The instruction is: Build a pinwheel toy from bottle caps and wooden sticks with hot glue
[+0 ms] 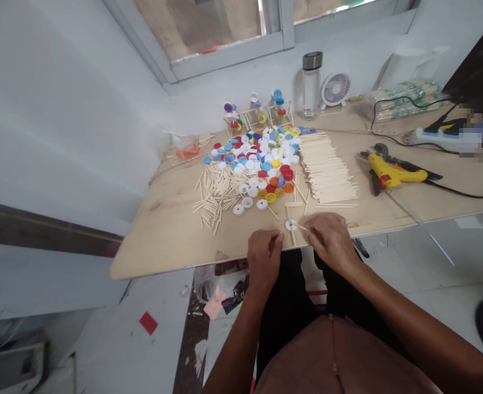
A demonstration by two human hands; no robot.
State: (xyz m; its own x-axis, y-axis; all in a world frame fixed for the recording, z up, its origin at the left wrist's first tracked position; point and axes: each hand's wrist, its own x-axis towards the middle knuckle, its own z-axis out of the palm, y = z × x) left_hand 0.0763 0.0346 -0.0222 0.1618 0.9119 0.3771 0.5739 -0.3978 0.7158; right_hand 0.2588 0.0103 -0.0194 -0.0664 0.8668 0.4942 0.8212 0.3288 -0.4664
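A white bottle cap (291,225) with sticks against it lies near the table's front edge, between my hands. My right hand (330,236) pinches a short wooden stick (301,226) whose tip points at the cap. To the left of the cap is my left hand (265,251), its fingers closed together at the table edge; whatever they hold is too small to name. One longer stick (289,212) runs up from the cap to a short flat piece (294,204). Colored bottle caps (261,153) are heaped behind, beside a pile of short sticks (220,191).
Long sticks (327,169) lie stacked right of the caps. A yellow glue gun (393,174) and pliers (383,150) are farther right. At the back stand stick frames with caps (259,117), a glass bottle (311,87) and a small fan (335,89).
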